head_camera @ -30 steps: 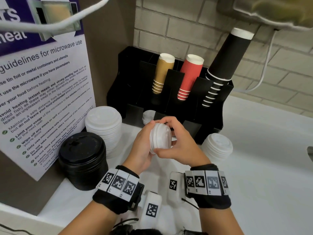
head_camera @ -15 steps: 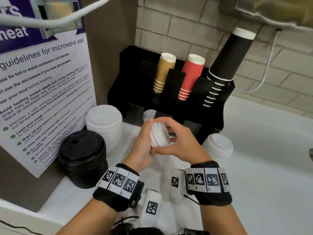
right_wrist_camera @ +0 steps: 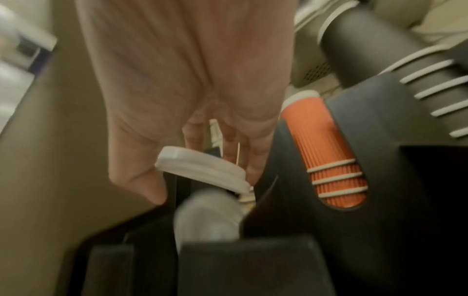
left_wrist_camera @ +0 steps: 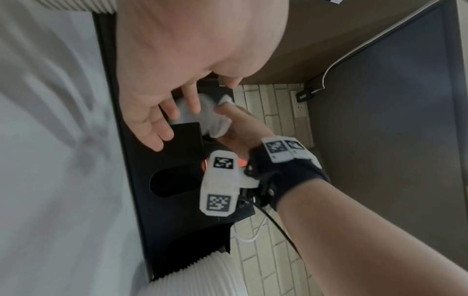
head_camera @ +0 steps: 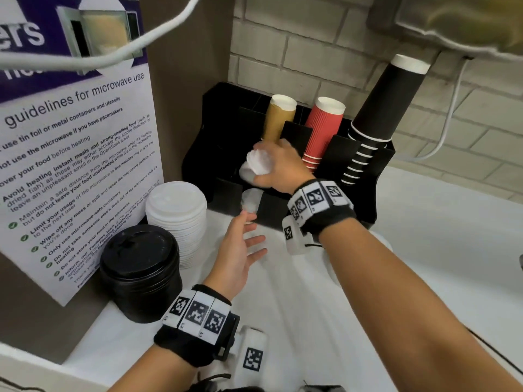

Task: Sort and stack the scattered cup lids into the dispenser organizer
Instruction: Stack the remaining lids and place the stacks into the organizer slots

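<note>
A black plastic dispenser organizer stands against a pale brick wall on a white counter, with a stack of tan paper cups, a stack of ribbed red paper cups and a tall stack of black paper cups leaning out of its rear slots. Left of it, on the counter, a tall stack of wide white lids stands just beside a stack of black plastic lids, both in front of a poster that reads "guidelines for microwave use". The right hand reaches over the organizer's front, its fingers curled round a small stack of white plastic cup lids, held above a front slot where more white lids already lie. The held stack is tilted, its long axis slanting down toward the slot and its top face turned toward the poster side; motion blur hides finer detail. The left hand hovers below, palm up, fingers spread and relaxed, gripping nothing. A white cable hangs down the wall.
</note>
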A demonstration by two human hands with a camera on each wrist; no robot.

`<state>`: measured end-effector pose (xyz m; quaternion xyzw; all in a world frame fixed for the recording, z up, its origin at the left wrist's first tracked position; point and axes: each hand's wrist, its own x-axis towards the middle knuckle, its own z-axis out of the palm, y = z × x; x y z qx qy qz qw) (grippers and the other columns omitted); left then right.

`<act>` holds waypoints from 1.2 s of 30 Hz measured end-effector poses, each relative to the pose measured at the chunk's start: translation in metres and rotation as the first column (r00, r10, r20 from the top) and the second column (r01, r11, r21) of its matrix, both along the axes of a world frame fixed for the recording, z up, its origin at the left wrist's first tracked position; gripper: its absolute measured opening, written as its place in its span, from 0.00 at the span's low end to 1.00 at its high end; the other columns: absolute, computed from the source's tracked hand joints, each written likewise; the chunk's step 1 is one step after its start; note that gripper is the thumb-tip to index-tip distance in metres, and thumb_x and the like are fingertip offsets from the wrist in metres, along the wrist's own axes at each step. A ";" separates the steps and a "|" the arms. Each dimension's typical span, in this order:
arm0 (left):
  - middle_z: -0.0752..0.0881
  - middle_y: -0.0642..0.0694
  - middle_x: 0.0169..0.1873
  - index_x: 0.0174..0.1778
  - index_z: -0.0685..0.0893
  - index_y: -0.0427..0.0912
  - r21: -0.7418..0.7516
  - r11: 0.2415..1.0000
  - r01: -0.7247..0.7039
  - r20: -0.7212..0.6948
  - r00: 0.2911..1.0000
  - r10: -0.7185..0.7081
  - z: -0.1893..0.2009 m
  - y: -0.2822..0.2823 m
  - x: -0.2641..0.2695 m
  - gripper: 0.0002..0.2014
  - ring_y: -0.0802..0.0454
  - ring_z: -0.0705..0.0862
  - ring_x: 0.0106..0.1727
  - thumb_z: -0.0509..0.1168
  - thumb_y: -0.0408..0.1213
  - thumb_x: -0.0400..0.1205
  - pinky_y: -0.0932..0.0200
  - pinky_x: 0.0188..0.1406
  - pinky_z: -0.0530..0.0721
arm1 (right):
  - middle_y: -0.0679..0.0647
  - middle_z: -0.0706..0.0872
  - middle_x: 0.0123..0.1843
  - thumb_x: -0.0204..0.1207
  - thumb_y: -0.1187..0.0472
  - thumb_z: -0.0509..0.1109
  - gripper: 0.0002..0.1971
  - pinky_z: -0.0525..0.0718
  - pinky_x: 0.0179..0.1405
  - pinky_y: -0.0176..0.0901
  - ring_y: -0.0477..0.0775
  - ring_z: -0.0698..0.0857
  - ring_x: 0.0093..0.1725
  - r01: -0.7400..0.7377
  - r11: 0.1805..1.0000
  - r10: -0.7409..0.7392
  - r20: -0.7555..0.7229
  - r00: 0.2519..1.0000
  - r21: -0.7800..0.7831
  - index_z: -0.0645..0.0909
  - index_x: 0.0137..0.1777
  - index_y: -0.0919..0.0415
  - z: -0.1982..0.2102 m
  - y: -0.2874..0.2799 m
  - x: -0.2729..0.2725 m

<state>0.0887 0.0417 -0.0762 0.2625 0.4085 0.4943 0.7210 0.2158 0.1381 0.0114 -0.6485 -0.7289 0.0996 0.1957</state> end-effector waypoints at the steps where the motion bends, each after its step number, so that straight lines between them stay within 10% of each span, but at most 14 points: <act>1: 0.81 0.45 0.54 0.55 0.85 0.46 -0.007 1.000 0.000 -0.004 1.000 0.000 -0.001 0.001 -0.001 0.14 0.45 0.85 0.55 0.59 0.51 0.86 0.51 0.48 0.85 | 0.62 0.70 0.69 0.66 0.57 0.80 0.37 0.76 0.58 0.44 0.63 0.77 0.65 -0.010 0.999 0.012 0.064 0.998 -0.038 0.72 0.75 0.55 -0.005 0.006 -0.003; 6: 0.81 0.47 0.51 0.53 0.85 0.45 -0.034 0.999 -0.004 -0.029 1.000 0.003 -0.008 0.005 -0.007 0.13 0.47 0.84 0.53 0.60 0.49 0.86 0.53 0.44 0.84 | 0.65 0.72 0.66 0.65 0.60 0.80 0.37 0.80 0.46 0.46 0.65 0.80 0.59 -0.029 0.980 0.093 0.325 0.941 -0.197 0.71 0.75 0.59 -0.018 0.023 -0.013; 14: 0.81 0.46 0.54 0.53 0.86 0.46 -0.044 0.999 -0.009 -0.040 0.999 0.007 -0.005 0.007 -0.007 0.12 0.47 0.84 0.54 0.61 0.48 0.86 0.55 0.45 0.83 | 0.59 0.78 0.60 0.66 0.58 0.78 0.33 0.81 0.43 0.44 0.56 0.79 0.52 -0.056 0.966 0.101 0.167 0.981 -0.253 0.72 0.71 0.57 -0.007 0.022 -0.010; 18: 0.83 0.45 0.62 0.69 0.79 0.53 -0.025 1.000 0.018 0.108 0.994 -0.015 0.001 0.008 -0.010 0.18 0.45 0.85 0.60 0.61 0.53 0.85 0.50 0.52 0.87 | 0.55 0.75 0.57 0.62 0.55 0.82 0.32 0.78 0.42 0.42 0.56 0.79 0.55 -0.134 0.975 0.143 0.039 0.989 -0.176 0.74 0.66 0.54 0.016 0.001 -0.009; 22: 0.81 0.42 0.69 0.78 0.68 0.57 0.097 0.991 0.089 0.234 0.966 -0.109 0.010 0.009 -0.005 0.30 0.39 0.83 0.67 0.59 0.61 0.80 0.38 0.61 0.86 | 0.50 0.78 0.58 0.51 0.47 0.87 0.37 0.87 0.38 0.41 0.49 0.82 0.50 -0.321 0.809 0.332 -0.067 0.941 -0.493 0.71 0.58 0.44 0.028 -0.036 -0.021; 25: 0.77 0.40 0.72 0.76 0.70 0.53 0.099 0.992 0.074 0.262 0.960 -0.097 0.014 0.008 0.002 0.28 0.42 0.84 0.66 0.63 0.55 0.80 0.42 0.52 0.89 | 0.48 0.78 0.63 0.56 0.43 0.85 0.38 0.88 0.55 0.46 0.51 0.84 0.58 -0.337 0.683 0.365 -0.098 0.926 -0.648 0.69 0.64 0.40 0.028 -0.039 -0.020; 29: 0.76 0.38 0.65 0.63 0.77 0.55 -0.036 0.996 0.083 0.207 0.975 -0.074 0.005 0.005 -0.001 0.13 0.39 0.83 0.56 0.66 0.43 0.83 0.44 0.45 0.91 | 0.57 0.82 0.64 0.76 0.53 0.74 0.21 0.80 0.66 0.49 0.56 0.82 0.63 -0.124 0.935 0.102 -0.084 0.991 -0.332 0.78 0.66 0.59 0.031 -0.007 -0.003; 36: 0.75 0.40 0.60 0.58 0.78 0.56 -0.091 0.990 0.108 0.142 0.985 -0.094 -0.001 0.008 -0.011 0.10 0.40 0.83 0.55 0.68 0.42 0.82 0.46 0.44 0.91 | 0.63 0.75 0.69 0.76 0.59 0.70 0.29 0.81 0.59 0.52 0.65 0.77 0.68 0.052 0.961 0.082 0.460 0.884 -0.272 0.68 0.76 0.60 0.014 0.031 -0.020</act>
